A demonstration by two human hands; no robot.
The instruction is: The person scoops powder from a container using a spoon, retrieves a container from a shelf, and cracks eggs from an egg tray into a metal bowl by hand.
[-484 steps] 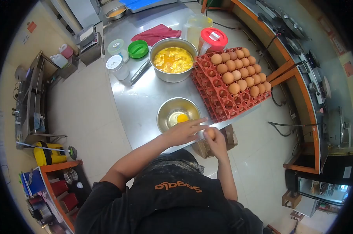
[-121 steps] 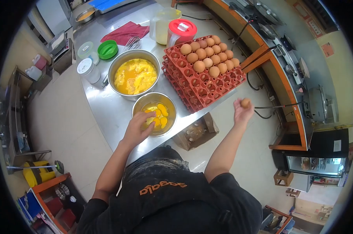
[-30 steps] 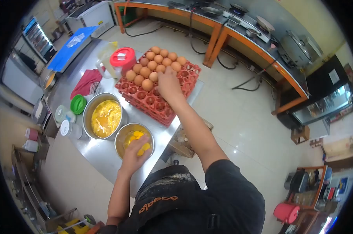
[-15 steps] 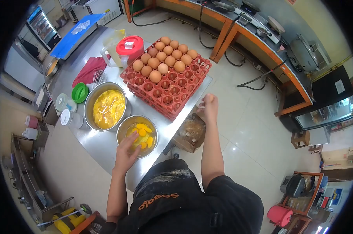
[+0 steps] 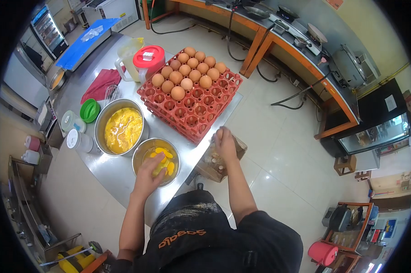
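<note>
Right hand [image 5: 226, 146] grips a brown oval egg [image 5: 220, 133]; squeeze too hard and it could pop. Left hand [image 5: 149, 174] loosely open, seemingly empty.

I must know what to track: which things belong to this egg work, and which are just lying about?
Likely in the job:
eggs
red trays
bowl with yolks
bigger pot
box below the right hand, contents unclear
whisk, perhaps for later

Apparently lying about:
red cloth
green lid
white-lidded jar
red-lidded jug
</note>
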